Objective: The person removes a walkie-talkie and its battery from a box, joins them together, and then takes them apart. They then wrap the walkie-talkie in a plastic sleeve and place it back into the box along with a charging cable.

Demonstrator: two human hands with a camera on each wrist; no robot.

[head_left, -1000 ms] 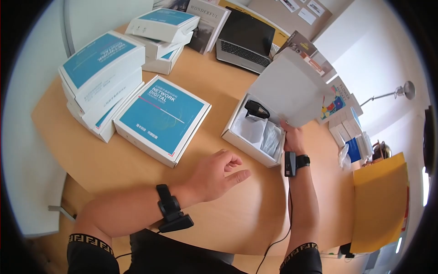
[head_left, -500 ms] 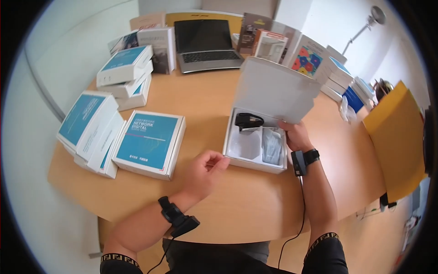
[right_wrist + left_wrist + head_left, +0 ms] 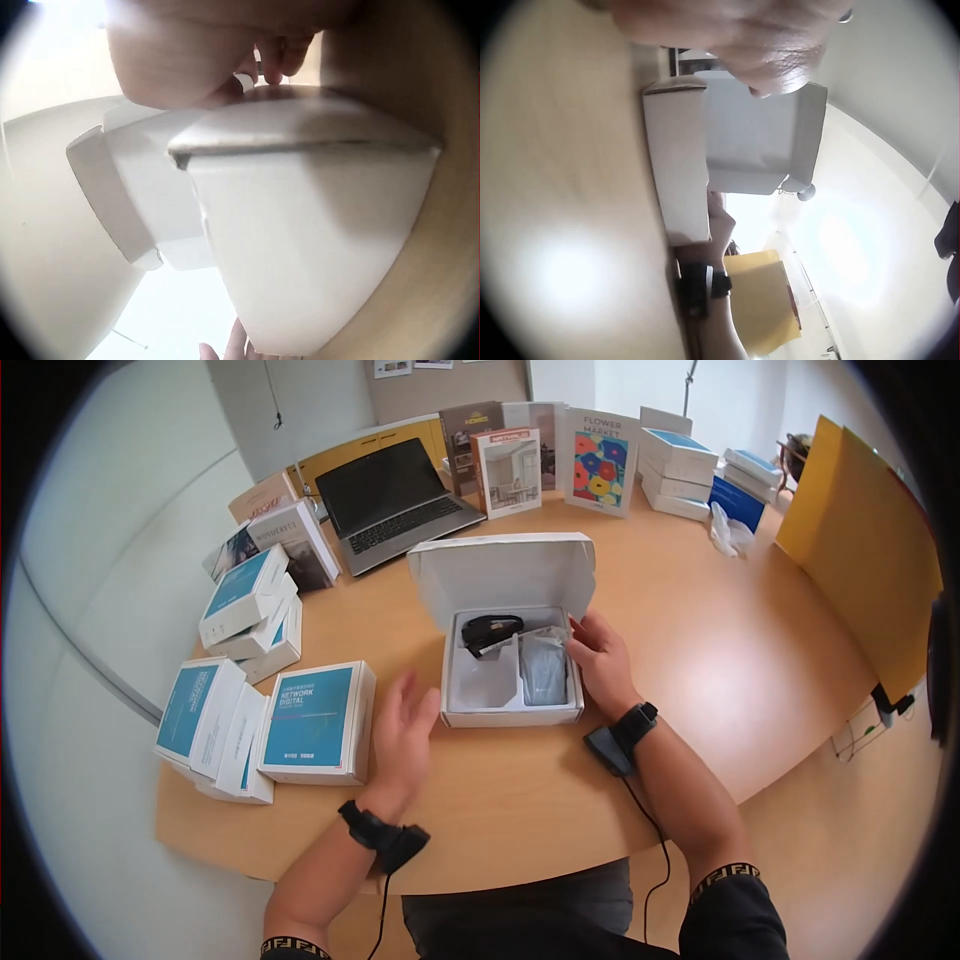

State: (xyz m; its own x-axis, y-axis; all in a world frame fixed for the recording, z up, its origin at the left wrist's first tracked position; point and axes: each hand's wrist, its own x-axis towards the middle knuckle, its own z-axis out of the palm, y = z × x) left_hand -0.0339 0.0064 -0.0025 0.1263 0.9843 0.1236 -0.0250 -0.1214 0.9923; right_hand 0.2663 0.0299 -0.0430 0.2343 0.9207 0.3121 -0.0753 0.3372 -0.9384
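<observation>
An opened white box (image 3: 512, 717) stands on the table with its lid (image 3: 505, 572) raised at the back. Inside, a black device with a cable (image 3: 490, 631) lies in the back left, and a grey item in a clear bag (image 3: 545, 670) fills the right compartment. The front left compartment (image 3: 483, 680) holds nothing visible. My left hand (image 3: 403, 730) is held apart from the box, on its left, fingers extended. At the box's right side, my right hand (image 3: 603, 660) has its fingertips right at the wall; the right wrist view shows its fingers (image 3: 274, 60) beyond the box edge.
A closed blue-and-white box (image 3: 312, 715) lies left of my left hand, against a stack of similar boxes (image 3: 200, 710). Behind are more boxes (image 3: 240, 595), a laptop (image 3: 390, 500) and upright books (image 3: 600, 460). A yellow panel (image 3: 865, 540) borders the right.
The view has swung round, and the open box now faces me squarely. My left hand has uncurled its fingers beside the box. My right hand has shifted from the lid's edge to the box's side.
</observation>
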